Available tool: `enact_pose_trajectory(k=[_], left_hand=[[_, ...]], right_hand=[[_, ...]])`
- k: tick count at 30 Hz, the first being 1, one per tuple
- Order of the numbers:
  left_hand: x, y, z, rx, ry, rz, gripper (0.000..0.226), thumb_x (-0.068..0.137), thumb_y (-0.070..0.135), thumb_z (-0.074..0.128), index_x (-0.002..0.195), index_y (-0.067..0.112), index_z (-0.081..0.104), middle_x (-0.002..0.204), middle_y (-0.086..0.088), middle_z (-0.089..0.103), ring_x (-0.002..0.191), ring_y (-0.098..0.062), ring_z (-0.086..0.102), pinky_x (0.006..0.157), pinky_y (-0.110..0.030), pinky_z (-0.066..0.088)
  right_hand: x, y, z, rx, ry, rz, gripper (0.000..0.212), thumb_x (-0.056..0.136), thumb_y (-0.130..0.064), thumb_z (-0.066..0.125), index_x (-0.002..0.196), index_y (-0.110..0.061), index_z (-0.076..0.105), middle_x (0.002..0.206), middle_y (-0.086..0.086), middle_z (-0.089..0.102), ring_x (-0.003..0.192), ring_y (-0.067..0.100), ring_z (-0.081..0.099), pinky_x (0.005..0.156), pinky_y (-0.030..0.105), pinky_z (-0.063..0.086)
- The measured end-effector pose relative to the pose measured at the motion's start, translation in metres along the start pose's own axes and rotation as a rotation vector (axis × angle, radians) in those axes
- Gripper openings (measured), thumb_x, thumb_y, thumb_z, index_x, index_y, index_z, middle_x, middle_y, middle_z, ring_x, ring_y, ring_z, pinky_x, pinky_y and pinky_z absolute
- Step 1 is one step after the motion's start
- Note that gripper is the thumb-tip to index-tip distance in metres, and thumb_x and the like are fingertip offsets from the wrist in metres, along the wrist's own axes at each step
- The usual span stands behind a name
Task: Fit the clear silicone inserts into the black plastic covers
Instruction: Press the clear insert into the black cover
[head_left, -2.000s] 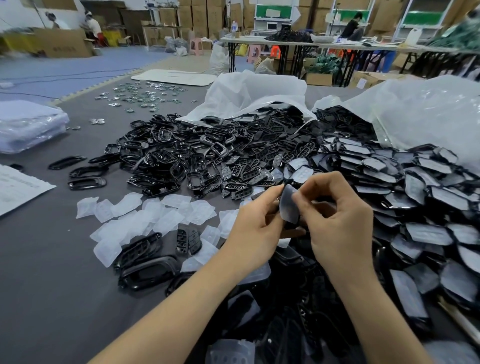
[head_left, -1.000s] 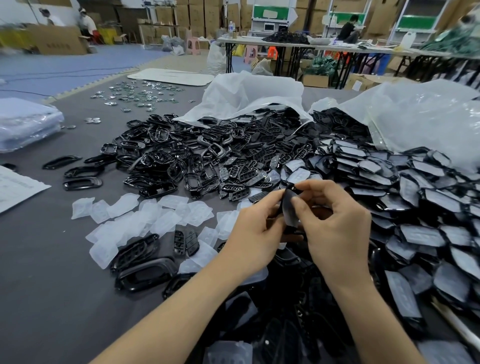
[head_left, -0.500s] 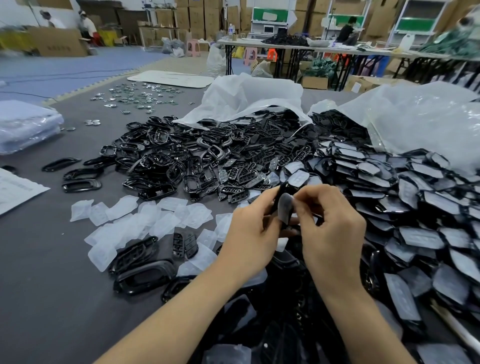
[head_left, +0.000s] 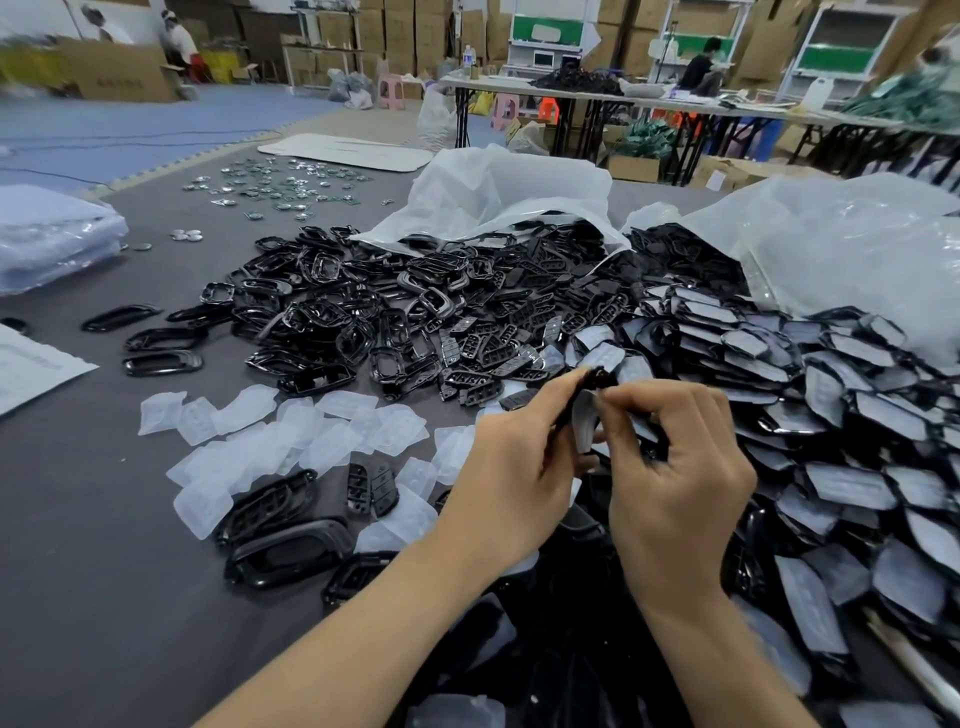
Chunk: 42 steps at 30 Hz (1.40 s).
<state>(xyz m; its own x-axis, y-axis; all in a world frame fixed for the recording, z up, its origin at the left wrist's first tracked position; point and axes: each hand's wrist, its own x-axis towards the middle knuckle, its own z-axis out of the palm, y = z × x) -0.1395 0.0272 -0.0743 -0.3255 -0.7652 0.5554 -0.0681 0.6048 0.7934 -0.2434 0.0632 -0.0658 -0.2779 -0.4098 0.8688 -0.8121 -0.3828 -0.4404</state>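
My left hand (head_left: 511, 478) and my right hand (head_left: 670, 467) meet above the table's middle, both pinching one black plastic cover (head_left: 597, 378) held edge-on. A clear silicone insert (head_left: 583, 423) lies against the cover between my fingers, with my right thumb and forefinger pressing on it. Loose clear inserts (head_left: 291, 431) are spread on the grey table to the left. A heap of bare black covers (head_left: 415, 312) lies beyond my hands. Covers with inserts in them (head_left: 831, 415) are piled on the right.
Two white plastic bags (head_left: 498, 192) (head_left: 852, 249) lie open behind the heaps. Black oval frames (head_left: 283, 551) sit near my left forearm and further left (head_left: 161, 361). Small metal discs (head_left: 275, 182) are scattered at the back left. A paper sheet (head_left: 31, 364) and a wrapped bundle (head_left: 52, 234) lie at the left edge.
Both hands have shifted slightly up and away with the cover. The cover has turned more edge-on, and my right fingers have slid along the insert's edge.
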Motion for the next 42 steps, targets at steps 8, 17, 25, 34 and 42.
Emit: enact_pose_trajectory(k=[8, 17, 25, 34, 42], left_hand=[[0.001, 0.002, -0.003, 0.059, -0.014, -0.012, 0.044, 0.089, -0.009, 0.047, 0.131, 0.004, 0.053, 0.093, -0.002, 0.07, 0.08, 0.002, 0.067, 0.071, -0.008, 0.051], [0.007, 0.0, -0.019, 0.234, -0.185, 0.008, 0.052, 0.082, -0.001, 0.038, 0.13, 0.01, 0.055, 0.077, -0.004, 0.064, 0.064, -0.004, 0.058, 0.065, -0.02, 0.05], [0.008, -0.001, -0.018, -0.109, -0.254, -0.249, 0.032, 0.095, -0.003, 0.051, 0.122, 0.01, 0.063, 0.099, -0.018, 0.071, 0.087, -0.028, 0.069, 0.073, -0.029, 0.058], [0.01, 0.004, -0.019, -0.45, -0.236, -0.445, 0.028, 0.099, 0.009, 0.044, 0.093, -0.006, 0.067, 0.07, -0.005, 0.067, 0.057, -0.019, 0.066, 0.04, -0.02, 0.043], [0.007, 0.002, -0.009, -0.35, -0.16, -0.428, 0.016, 0.096, 0.004, 0.051, 0.095, 0.01, 0.066, 0.065, 0.0, 0.065, 0.048, -0.016, 0.063, 0.039, -0.02, 0.044]], right_hand=[[0.002, -0.001, -0.001, 0.008, -0.015, 0.019, 0.004, 0.081, 0.0, 0.071, 0.082, -0.003, 0.068, 0.082, -0.006, 0.057, 0.078, 0.024, 0.056, 0.071, 0.029, 0.047], [0.006, 0.005, -0.003, 0.164, -0.152, 0.335, 0.027, 0.078, -0.007, 0.075, 0.084, -0.027, 0.058, 0.079, -0.009, 0.058, 0.077, 0.016, 0.057, 0.073, 0.02, 0.045], [0.017, 0.017, -0.006, 0.633, -0.407, 0.801, 0.024, 0.081, 0.003, 0.068, 0.075, -0.021, 0.071, 0.071, 0.0, 0.068, 0.067, 0.007, 0.064, 0.06, 0.021, 0.054], [0.017, 0.021, -0.004, 0.745, -0.345, 1.049, 0.028, 0.083, 0.004, 0.057, 0.062, -0.014, 0.053, 0.057, -0.002, 0.059, 0.054, 0.01, 0.054, 0.05, 0.02, 0.043], [0.017, 0.021, -0.002, 0.856, -0.306, 1.122, 0.025, 0.078, 0.004, 0.053, 0.061, -0.012, 0.045, 0.054, -0.002, 0.054, 0.055, 0.01, 0.052, 0.059, 0.028, 0.038]])
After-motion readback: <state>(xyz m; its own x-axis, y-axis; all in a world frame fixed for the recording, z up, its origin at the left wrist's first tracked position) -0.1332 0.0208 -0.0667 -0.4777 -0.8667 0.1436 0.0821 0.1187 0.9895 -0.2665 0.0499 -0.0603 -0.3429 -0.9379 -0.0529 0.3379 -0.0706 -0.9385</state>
